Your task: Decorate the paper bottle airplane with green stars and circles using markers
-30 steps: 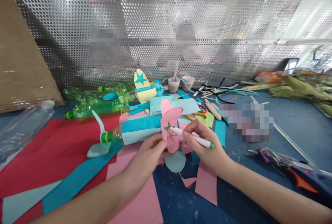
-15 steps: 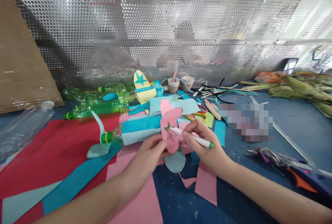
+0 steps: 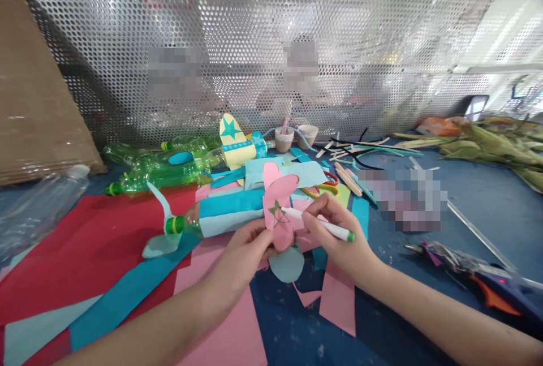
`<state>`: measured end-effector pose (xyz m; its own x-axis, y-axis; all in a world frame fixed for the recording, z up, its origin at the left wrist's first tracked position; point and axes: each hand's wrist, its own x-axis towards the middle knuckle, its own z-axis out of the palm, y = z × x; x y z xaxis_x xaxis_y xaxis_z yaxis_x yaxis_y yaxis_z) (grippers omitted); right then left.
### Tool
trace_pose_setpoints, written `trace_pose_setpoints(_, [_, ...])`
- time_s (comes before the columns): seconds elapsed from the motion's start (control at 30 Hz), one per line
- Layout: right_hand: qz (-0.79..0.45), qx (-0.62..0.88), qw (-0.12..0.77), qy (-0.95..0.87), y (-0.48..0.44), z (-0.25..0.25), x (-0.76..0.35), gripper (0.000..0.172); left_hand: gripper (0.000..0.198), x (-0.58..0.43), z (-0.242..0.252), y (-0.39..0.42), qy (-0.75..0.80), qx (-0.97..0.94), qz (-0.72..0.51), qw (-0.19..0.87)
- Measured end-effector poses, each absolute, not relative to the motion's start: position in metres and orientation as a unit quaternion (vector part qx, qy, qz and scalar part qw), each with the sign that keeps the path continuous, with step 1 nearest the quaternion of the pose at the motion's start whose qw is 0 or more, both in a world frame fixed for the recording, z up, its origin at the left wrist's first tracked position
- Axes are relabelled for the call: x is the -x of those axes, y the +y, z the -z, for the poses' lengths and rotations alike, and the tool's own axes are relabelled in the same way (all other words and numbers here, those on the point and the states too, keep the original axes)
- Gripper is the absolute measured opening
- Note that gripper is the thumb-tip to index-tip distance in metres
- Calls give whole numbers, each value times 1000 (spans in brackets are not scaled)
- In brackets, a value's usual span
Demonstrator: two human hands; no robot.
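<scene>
My left hand (image 3: 250, 244) is closed on the lower left edge of a pink paper cutout (image 3: 283, 236) with rounded lobes. A star outline, partly coloured dark green, is drawn on that cutout. In my right hand (image 3: 339, 233) is a white marker (image 3: 331, 227) with a green end, its tip close to the star. The cutout stands at the end of a plastic bottle (image 3: 193, 222) wrapped in blue paper (image 3: 231, 210). Thin pale blue paper blades (image 3: 160, 202) sit by the bottle's green cap (image 3: 175, 224). A pale blue rounded piece (image 3: 287, 265) shows beneath the cutout.
Red paper (image 3: 114, 230) and pink paper (image 3: 224, 321) cover the left side. Green bottles (image 3: 156, 179) and a yellow paper-wrapped bottle (image 3: 240, 154) lie behind. Scissors (image 3: 326, 190) lie past my right hand. A glue gun (image 3: 479, 278) rests at right, near corn husks (image 3: 487, 142).
My right hand and the marker have shifted slightly to the right, the tip moving a little off the star. My left hand and the cutout have hardly moved.
</scene>
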<state>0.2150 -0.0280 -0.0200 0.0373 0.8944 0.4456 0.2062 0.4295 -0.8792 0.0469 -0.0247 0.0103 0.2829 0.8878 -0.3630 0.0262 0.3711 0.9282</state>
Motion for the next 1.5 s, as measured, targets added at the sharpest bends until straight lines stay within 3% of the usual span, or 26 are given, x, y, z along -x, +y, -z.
trace_pose_setpoints(1.5, [-309, 440, 562, -629, -28, 22, -216, 21, 13, -47, -13, -25, 491, -446, -339, 667])
